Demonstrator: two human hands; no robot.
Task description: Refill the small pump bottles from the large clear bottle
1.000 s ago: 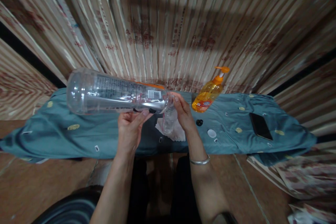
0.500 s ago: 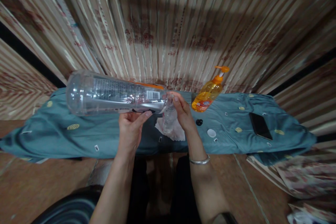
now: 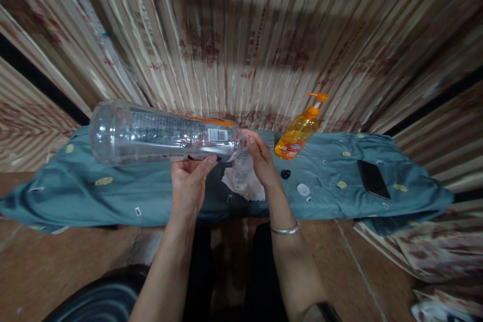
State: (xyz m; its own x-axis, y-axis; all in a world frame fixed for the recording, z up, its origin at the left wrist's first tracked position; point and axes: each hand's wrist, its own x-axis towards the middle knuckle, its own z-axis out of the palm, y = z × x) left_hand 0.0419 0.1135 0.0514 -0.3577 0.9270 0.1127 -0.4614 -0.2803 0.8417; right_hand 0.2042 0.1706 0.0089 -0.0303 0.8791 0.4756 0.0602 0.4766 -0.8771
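Observation:
A big clear plastic bottle [image 3: 162, 133] with a printed label lies tilted on its side in the air, its base to the left and its neck to the right, slightly lower. My left hand [image 3: 190, 181] is closed around it from below, thumb on the label. Under its neck stands a small clear bottle [image 3: 241, 173], upright on a crumpled white tissue [image 3: 256, 192]. My right hand [image 3: 262, 158] is closed about the small bottle's top, where the two necks meet; the fingers partly hide both mouths.
A pump bottle [image 3: 296, 136] of orange liquid stands at the back. A black cap [image 3: 286, 174], a white disc [image 3: 303, 189] and a dark phone [image 3: 373, 179] lie on the teal cloth [image 3: 332, 206]. Pleated curtains [image 3: 245, 35] hang behind. A black round stool [image 3: 98, 297] is at lower left.
The big bottle has shifted slightly to the left. Both hands keep their grip, and the small bottle stays upright on the tissue.

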